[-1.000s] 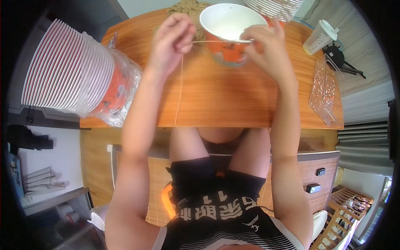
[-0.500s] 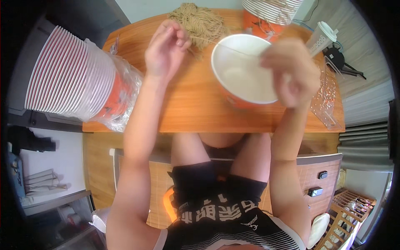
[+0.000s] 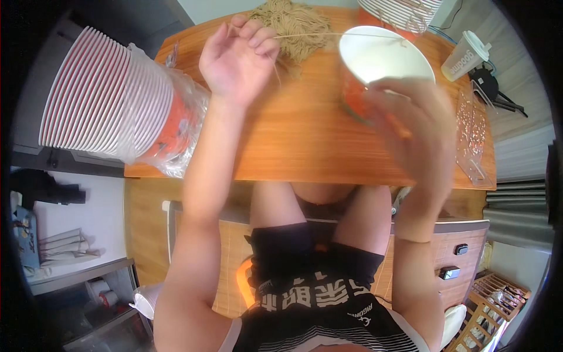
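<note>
My left hand [image 3: 241, 61] is raised over the far left part of the table, palm up, its curled fingers closed on a thin tan string [image 3: 316, 34]. From those fingers the string runs taut to the right, across the mouth of a large paper bucket [image 3: 359, 88], white inside and orange outside. Its right end meets the bucket near the far inner wall. My right hand [image 3: 419, 120] is in front of the bucket's near right side, smeared by motion, so its fingers are unclear. Behind my left hand lies a loose heap of tan string [image 3: 293, 26].
A tall nested stack of paper buckets [image 3: 99, 97], partly wrapped in clear plastic, leans at the left. Another bucket stack [image 3: 404, 13] with string on it stands at the back right. Along the right are a lidded cup [image 3: 464, 56], a black device [image 3: 489, 85] and a clear plastic tray [image 3: 471, 138].
The bucket has shifted right and away from me. My right hand has dropped toward me, off the string. My left hand still holds its end.
</note>
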A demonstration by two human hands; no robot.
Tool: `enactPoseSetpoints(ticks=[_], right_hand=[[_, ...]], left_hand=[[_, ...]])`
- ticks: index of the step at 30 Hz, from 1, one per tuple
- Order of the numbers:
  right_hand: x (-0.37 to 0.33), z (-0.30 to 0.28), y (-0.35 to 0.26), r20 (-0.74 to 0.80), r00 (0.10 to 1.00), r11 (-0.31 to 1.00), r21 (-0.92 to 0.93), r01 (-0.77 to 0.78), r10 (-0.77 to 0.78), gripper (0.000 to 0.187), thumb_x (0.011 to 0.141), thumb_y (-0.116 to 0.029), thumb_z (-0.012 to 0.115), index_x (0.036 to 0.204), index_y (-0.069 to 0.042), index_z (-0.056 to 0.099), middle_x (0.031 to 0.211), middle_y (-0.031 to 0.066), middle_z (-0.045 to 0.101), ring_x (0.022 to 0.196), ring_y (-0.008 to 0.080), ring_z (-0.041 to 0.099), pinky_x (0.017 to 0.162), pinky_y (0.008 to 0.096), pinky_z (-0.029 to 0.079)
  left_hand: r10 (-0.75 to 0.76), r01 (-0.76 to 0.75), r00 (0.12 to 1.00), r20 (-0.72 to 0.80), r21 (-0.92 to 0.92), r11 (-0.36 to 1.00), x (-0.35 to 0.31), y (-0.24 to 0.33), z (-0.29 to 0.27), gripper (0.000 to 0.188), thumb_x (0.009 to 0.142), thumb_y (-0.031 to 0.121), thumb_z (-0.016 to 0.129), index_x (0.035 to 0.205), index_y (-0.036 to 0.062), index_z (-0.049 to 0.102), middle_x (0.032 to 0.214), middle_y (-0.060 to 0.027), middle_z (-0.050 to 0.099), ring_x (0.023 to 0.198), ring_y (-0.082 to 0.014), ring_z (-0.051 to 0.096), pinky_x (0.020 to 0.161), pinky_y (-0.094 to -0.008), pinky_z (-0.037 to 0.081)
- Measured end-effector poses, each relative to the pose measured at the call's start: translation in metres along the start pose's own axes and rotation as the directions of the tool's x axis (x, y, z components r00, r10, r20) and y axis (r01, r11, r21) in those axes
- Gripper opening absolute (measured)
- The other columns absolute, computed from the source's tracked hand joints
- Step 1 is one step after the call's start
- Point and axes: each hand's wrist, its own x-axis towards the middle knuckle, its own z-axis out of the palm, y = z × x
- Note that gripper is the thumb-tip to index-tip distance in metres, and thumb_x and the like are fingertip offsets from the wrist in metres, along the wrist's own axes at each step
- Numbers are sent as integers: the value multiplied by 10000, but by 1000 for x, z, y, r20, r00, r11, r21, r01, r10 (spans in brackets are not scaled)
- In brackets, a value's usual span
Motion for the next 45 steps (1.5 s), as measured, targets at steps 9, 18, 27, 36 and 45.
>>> enactPoseSetpoints(ticks=[9, 18, 27, 36, 45], right_hand=[[-5, 153, -53, 108, 750, 521, 655, -548, 653, 495, 871, -148, 717, 1321, -38, 546, 1044, 125, 691, 715, 225, 653, 685, 339, 536], [-7, 131, -37, 57, 774, 599, 597, -533, 631, 345, 864, -200, 734, 1140, -20, 632, 792, 83, 676, 615, 196, 618, 598, 339, 493], [-29, 109, -32, 94, 789, 680, 452, -578, 608, 179, 900, -221, 700, 952, -53, 733, 713, 93, 672, 596, 209, 623, 565, 347, 491], [-38, 52, -20, 13, 933, 908, -234, -347, 360, 102, 873, -217, 688, 852, -118, 706, 705, 37, 649, 638, 239, 658, 547, 379, 506], [-24, 27, 5, 177, 983, 915, -389, 107, -40, 69, 801, -205, 674, 863, -179, 685, 781, -49, 588, 725, 149, 569, 601, 308, 437]], left_hand=[[-61, 57, 996, 61, 61, 997, -3, -14, 3, 136, 927, 178, 613, 935, 66, 537, 882, -28, 453, 844, -156, 421, 782, -292, 397], [-125, 126, 990, 64, -20, 992, -9, -17, 4, 166, 898, 205, 619, 924, 55, 552, 886, -60, 492, 874, -204, 444, 809, -311, 421], [-10, 0, 1000, 21, 443, 897, -5, -13, -2, 180, 959, 217, 539, 946, 38, 541, 869, -57, 477, 836, -174, 446, 780, -286, 418], [-223, -514, 823, 523, 518, -684, -19, -48, 39, 274, 907, 299, 678, 987, 37, 690, 1011, -127, 691, 1001, -287, 664, 884, -402, 513], [-242, -46, 969, 59, 997, 57, -35, -87, 14, 544, 784, -20, 786, 1281, 57, 579, 1180, -47, 643, 1066, -151, 644, 851, -267, 525]])
